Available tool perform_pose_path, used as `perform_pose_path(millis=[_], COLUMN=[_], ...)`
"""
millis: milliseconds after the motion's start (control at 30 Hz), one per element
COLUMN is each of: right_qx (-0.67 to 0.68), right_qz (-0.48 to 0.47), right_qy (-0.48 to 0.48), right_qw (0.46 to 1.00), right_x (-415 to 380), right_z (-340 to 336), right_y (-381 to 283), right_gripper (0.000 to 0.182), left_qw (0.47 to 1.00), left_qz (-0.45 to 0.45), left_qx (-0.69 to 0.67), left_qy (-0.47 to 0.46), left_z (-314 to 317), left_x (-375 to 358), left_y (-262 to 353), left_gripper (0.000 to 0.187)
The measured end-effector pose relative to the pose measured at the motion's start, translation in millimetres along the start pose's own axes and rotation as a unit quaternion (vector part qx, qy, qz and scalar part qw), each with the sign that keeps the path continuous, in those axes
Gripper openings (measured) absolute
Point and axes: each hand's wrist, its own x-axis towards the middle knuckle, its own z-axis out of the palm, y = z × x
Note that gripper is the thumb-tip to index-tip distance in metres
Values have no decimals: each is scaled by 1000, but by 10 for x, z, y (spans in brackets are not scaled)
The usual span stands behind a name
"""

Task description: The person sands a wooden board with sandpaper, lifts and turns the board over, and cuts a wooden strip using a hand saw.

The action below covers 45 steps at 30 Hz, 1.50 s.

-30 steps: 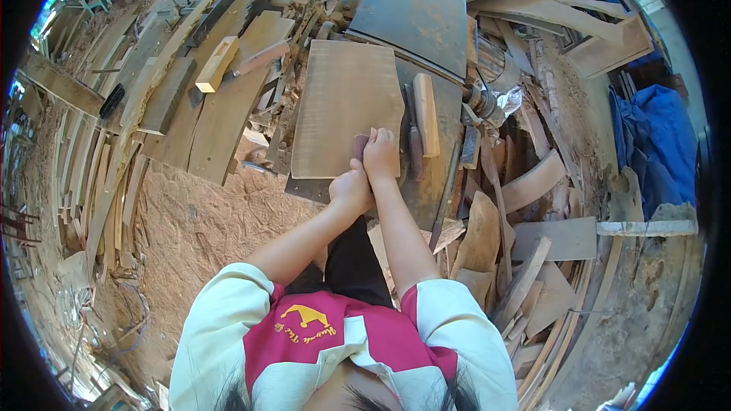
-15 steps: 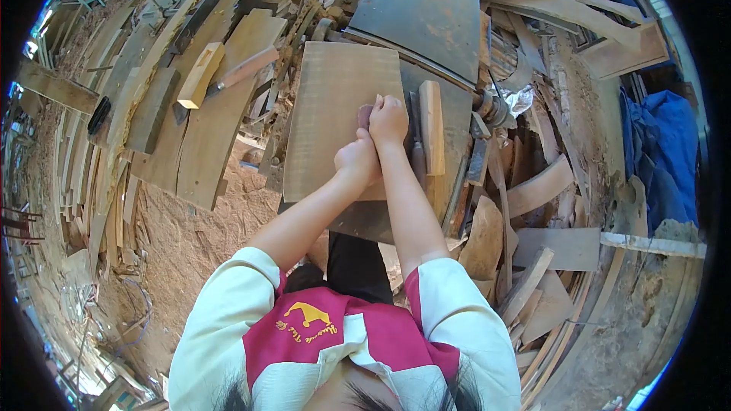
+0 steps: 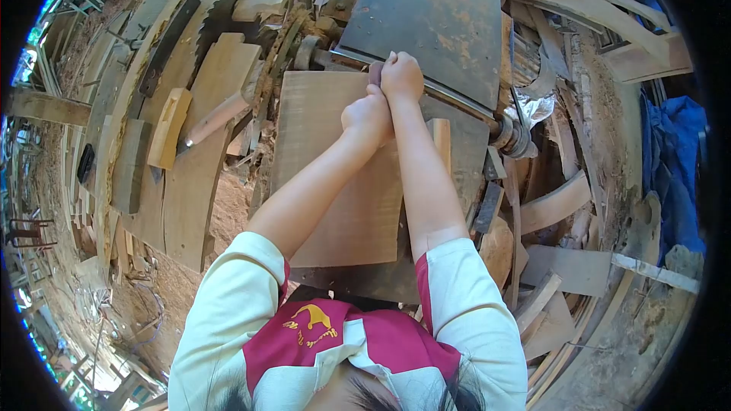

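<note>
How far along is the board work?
Done: the board looks cut to a flat panel and laid on the dark metal surface.
In hand: left hand and right hand hold a small reddish-brown block at its far edge, probably for rubbing it down.
Left: likely more surface work; faint bands cross the face, but smoothness can't be judged from here.
</note>
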Motion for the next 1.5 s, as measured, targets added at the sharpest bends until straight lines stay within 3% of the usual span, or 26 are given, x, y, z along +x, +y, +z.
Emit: perform_pose_path(millis=[300, 533, 933, 1267, 1500], right_qx=[10, 24, 2, 3, 7], right_qz=[8, -43, 5, -13, -22], right_qy=[16, 31, 37, 24, 32], right_qw=[1000, 998, 999, 1000, 999], right_x=[68, -914, -2686, -2371, -1345], right_z=[-24, -276, -784, -716, -368], right_y=[35, 343, 632, 568, 320], right_gripper=[29, 29, 24, 27, 30], left_qw=[1000, 998, 998, 997, 999], left_qz=[-4, -16, 50, 65, 35], left_qx=[-12, -62, -21, -13, -11], left_qy=[22, 8, -27, -32, -12], left_z=[-23, 370, 854, 827, 472], left_x=[3, -924, -2566, -2258, -1309], left_y=[105, 7, -256, -243, -85], left_gripper=[49, 52, 59, 58, 47])
